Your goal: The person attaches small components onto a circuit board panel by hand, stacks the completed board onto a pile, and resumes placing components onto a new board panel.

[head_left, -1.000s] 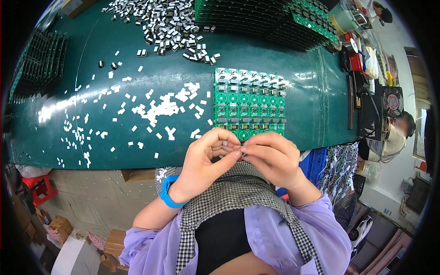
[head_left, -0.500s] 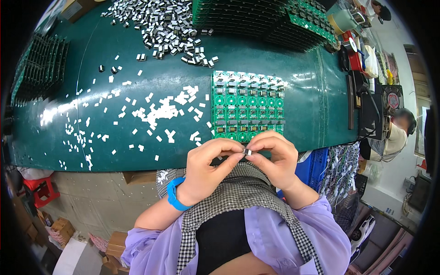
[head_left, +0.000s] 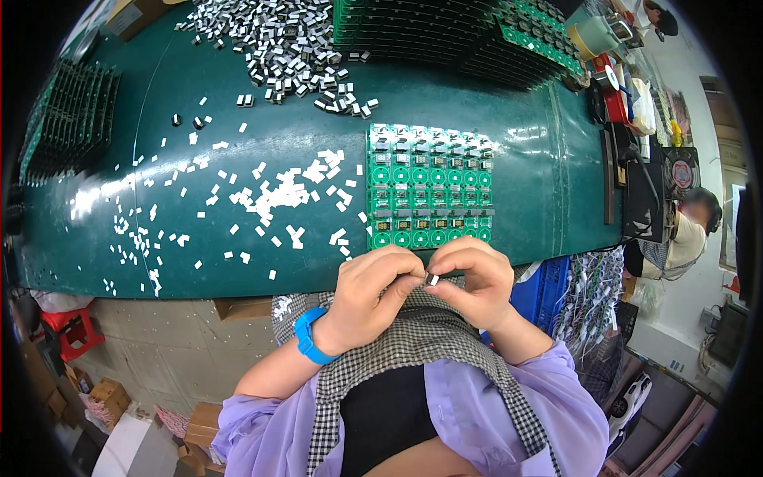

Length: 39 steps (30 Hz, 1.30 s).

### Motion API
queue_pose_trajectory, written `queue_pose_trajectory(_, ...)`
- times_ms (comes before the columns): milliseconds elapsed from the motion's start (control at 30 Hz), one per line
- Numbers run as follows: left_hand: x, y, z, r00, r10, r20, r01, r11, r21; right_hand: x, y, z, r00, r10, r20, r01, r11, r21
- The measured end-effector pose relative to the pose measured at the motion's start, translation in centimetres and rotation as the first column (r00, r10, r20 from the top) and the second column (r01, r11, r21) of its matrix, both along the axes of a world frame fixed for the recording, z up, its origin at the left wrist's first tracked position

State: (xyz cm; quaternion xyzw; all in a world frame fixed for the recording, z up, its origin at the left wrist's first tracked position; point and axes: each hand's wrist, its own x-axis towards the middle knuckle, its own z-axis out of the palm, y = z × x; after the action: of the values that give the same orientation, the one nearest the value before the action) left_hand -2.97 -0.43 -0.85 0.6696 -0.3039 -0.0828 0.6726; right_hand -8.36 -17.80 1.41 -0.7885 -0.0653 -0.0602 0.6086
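My left hand [head_left: 372, 292] and my right hand [head_left: 477, 288] meet at the table's front edge, fingertips pinched together. Between them is a small black display module [head_left: 431, 280] with a white face; the left fingertips hide part of it. Just beyond my hands lies a panel of green circuit boards [head_left: 429, 176], laid out in rows with round outlines. Small digit displays sit in its nearest row. Left of the panel, many small white slips [head_left: 282, 193] are strewn over the green table [head_left: 318, 274].
A large heap of white-faced modules [head_left: 294, 48] covers the far middle. Stacked circuit boards stand at the back [head_left: 445, 36] and the far left [head_left: 75, 119]. At right are a blue crate [head_left: 544, 290], bundled wires [head_left: 588, 290] and another person [head_left: 687, 238].
Both hands have drawn slightly back toward me with the display module. The module has tilted, and the left fingers now cover more of it.
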Motion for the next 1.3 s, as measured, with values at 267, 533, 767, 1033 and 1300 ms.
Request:
queue_pose_trajectory(267, 0.2, -0.1, 0.1, 1.000, -0.024, 0.008, 0.025, 0.999, -0.025, -0.3, 0.7, -0.1, 0.978, -0.070, 0.198, 0.100, 0.985, -0.142)
queue_pose_trajectory(533, 0.0, -0.1, 0.3, 0.994, -0.083, -0.065, 0.081, 0.996, -0.022, 0.9, -1.0, 0.2, 0.993, 0.115, -0.004, -0.115, 0.993, 0.019)
queue_pose_trajectory(767, 0.0, -0.1, 0.0, 0.981, 0.071, 0.178, -0.087, 0.993, 0.083, 0.3, 0.0, 0.6, 0.982, -0.060, 0.179, 0.110, 0.953, -0.284)
queue_pose_trajectory(1033, -0.1, -0.5, 0.2, 0.959, 0.134, 0.248, -0.165, 0.980, 0.110, -0.2, 0.0, -0.2, 0.949, -0.090, 0.302, 0.185, 0.935, -0.303)
queue_pose_trajectory(1300, 4.9, -0.1, 0.6, 0.869, 0.037, 0.493, -0.189, 0.947, 0.261, 0.2, -3.0, 0.0, 0.947, -0.287, 0.143, 0.317, 0.902, -0.294)
